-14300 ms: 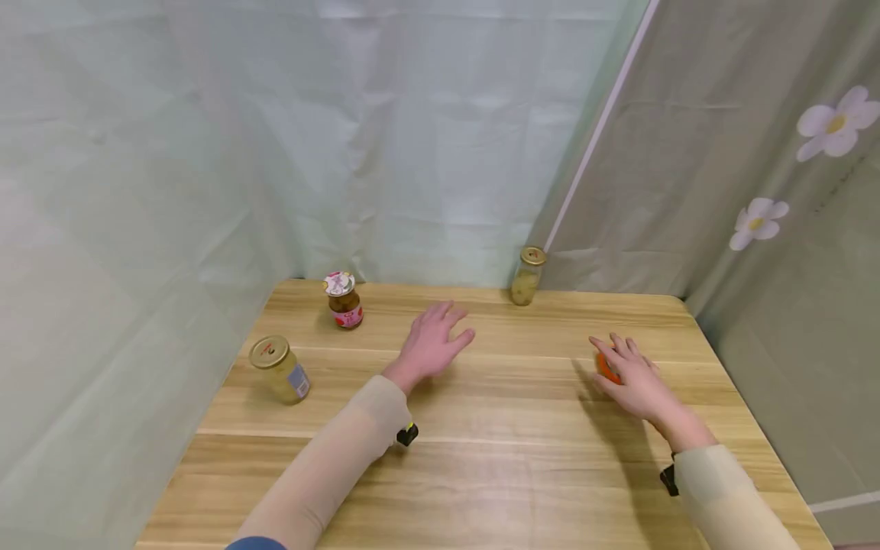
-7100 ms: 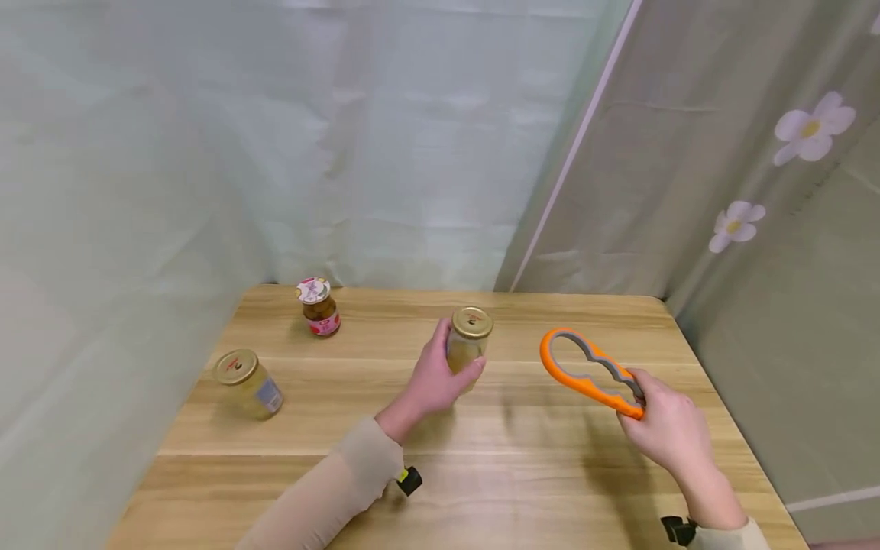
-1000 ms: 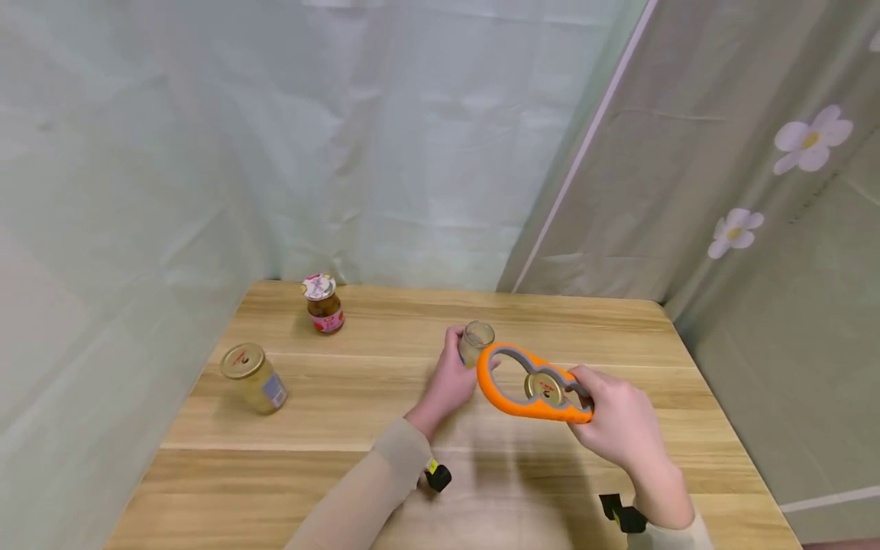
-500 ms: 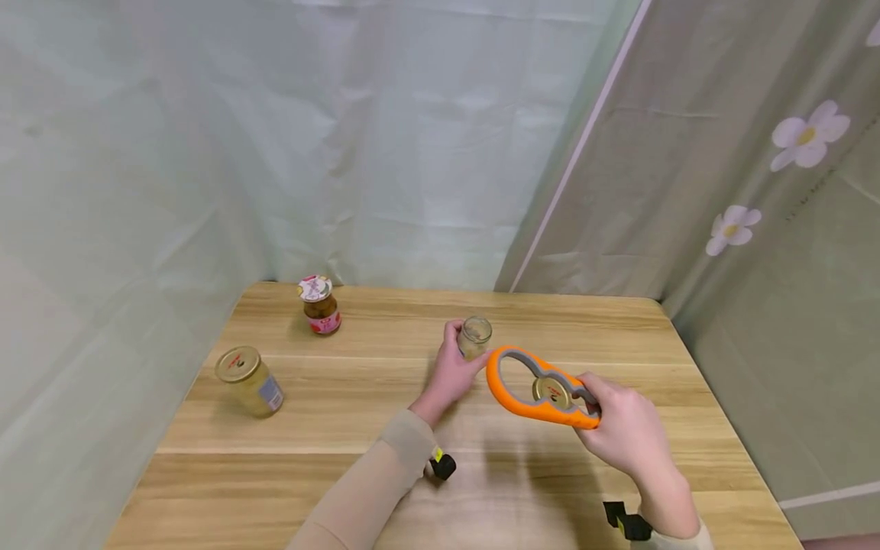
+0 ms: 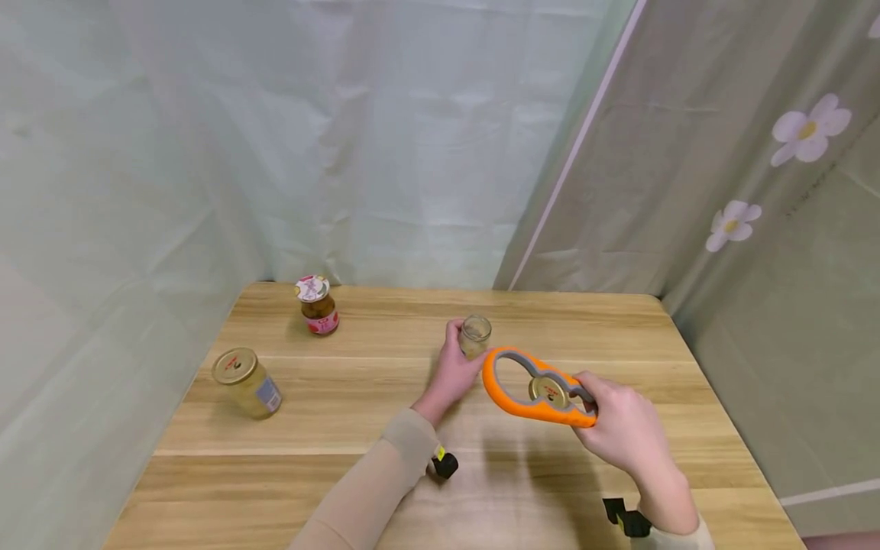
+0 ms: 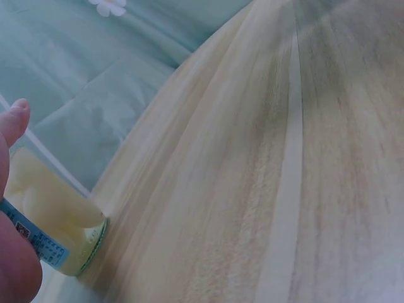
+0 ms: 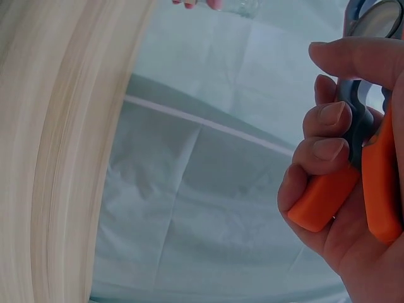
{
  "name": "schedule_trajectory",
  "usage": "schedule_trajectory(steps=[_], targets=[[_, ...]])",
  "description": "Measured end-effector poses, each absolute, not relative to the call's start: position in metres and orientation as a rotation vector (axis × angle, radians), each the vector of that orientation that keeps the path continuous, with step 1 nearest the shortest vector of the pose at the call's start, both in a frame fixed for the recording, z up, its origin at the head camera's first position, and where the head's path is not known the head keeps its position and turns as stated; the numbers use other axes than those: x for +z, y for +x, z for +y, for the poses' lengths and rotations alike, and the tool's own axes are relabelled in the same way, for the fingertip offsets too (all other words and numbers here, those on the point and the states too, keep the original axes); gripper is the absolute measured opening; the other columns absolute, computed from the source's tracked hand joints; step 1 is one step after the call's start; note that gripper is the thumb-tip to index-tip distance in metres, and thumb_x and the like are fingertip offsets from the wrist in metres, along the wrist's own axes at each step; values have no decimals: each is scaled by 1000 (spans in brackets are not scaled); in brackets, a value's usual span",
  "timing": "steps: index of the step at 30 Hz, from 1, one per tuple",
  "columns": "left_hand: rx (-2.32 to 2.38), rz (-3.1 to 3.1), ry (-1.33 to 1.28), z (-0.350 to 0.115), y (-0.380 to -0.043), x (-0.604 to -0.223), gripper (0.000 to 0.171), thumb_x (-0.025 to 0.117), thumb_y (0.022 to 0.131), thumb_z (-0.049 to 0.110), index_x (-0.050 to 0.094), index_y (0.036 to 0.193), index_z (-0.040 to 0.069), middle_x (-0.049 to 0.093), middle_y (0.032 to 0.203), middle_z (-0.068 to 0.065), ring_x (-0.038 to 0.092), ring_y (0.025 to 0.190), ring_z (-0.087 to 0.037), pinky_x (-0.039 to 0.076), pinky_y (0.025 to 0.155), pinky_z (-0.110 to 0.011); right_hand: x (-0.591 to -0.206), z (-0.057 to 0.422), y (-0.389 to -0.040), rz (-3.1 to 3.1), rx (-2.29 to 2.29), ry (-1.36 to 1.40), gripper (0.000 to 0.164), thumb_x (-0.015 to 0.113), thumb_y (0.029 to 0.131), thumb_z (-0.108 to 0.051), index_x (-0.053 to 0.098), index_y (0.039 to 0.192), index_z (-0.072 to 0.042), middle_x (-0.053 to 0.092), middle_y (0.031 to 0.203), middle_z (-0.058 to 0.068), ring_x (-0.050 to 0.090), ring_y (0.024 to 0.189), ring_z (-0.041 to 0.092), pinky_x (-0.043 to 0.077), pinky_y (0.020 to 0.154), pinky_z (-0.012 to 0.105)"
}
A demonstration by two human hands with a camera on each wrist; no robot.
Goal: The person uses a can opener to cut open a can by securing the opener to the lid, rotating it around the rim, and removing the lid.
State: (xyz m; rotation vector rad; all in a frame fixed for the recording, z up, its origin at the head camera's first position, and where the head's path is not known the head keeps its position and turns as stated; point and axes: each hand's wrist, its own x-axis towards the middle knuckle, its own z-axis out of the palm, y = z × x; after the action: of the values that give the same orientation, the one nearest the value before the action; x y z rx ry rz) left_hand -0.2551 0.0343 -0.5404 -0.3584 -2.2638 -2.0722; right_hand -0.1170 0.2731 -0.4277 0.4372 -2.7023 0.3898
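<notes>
In the head view my left hand (image 5: 455, 373) grips a lidless glass jar (image 5: 476, 334), its fingers and thumb around the side. The left wrist view shows pale pieces inside the jar (image 6: 53, 205) and a blue label; its base is close over the wooden surface. My right hand (image 5: 624, 426) holds the handle end of an orange jar opener (image 5: 529, 409) with a grey scalloped inner edge. A gold lid (image 5: 548, 391) sits within the opener's middle notch, just right of the jar. In the right wrist view, curled fingers wrap the opener's orange handles (image 7: 382, 186).
On the wooden table (image 5: 330, 473), a gold-lidded jar (image 5: 250, 386) with a blue label stands at the left. Behind it is a smaller dark jar (image 5: 319, 309) with a pink label and patterned lid. Pale curtains (image 5: 412, 153) hang around the table's back and sides.
Earlier both hands were open; then the left took the lidded jar from the back and the right the opener. The lid has come off into the opener. Over the last second, little moves.
</notes>
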Motion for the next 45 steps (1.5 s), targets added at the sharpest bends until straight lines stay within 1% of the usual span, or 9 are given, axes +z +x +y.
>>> schedule_trajectory(steps=[5,16,21,24,29,34,39,42,45], targets=[[-2076,-2261,-345,33,-255,-540,62,81,83,22,39,129,20,57,130,-1,51,120,-16,38,108,-46,-427,271,-119,-2716,384,451,26,74,69,-15,60,89,-24,39,63,-13,37,49,9,31,42,27],[-2003,-2359,-288,26,-252,-536,72,83,79,28,40,136,20,59,129,-8,52,120,-21,40,106,-49,-429,265,-120,-2728,397,469,28,72,68,-14,60,89,-26,40,63,-13,38,50,9,32,44,28],[-2017,-2373,-280,24,-249,-534,89,89,72,30,35,142,22,54,134,-6,51,121,-21,40,106,-49,-429,263,-120,-2729,397,483,29,72,67,-14,60,90,-26,42,63,-13,39,51,9,33,44,28],[-2011,-2368,-260,22,-246,-532,102,93,65,34,32,147,24,49,138,-3,46,125,-21,35,109,-52,-429,264,-120,-2730,393,484,29,72,67,-14,61,91,-26,40,63,-13,39,51,9,32,43,28],[-2017,-2270,-261,13,-238,-526,113,95,61,32,27,151,26,43,143,-5,34,134,-23,28,109,-64,-427,263,-120,-2741,387,483,27,73,69,-15,61,91,-25,39,62,-13,37,50,9,31,42,28],[-2050,-2203,-295,1,-232,-520,111,94,64,26,24,150,33,41,146,-4,29,136,-20,25,109,-67,-426,260,-121,-2737,392,484,26,73,69,-15,59,89,-25,39,62,-12,38,50,9,31,42,28],[-2045,-2197,-317,-7,-223,-514,108,91,67,17,24,150,33,39,147,2,27,137,-18,23,110,-68,-426,258,-119,-2752,407,482,28,73,67,-14,59,89,-26,39,62,-13,38,51,9,31,43,28],[-2036,-2158,-313,-11,-212,-501,102,89,70,11,26,150,24,39,146,0,27,138,-24,20,112,-66,-425,258,-119,-2755,410,490,29,73,68,-14,60,90,-28,38,62,-13,38,51,9,31,43,28],[-2047,-2080,-276,-16,-200,-483,84,80,81,8,30,148,10,39,146,-9,28,136,-31,20,113,-62,-425,257,-120,-2758,410,497,29,74,68,-15,60,90,-29,38,61,-14,38,51,9,31,43,28]])
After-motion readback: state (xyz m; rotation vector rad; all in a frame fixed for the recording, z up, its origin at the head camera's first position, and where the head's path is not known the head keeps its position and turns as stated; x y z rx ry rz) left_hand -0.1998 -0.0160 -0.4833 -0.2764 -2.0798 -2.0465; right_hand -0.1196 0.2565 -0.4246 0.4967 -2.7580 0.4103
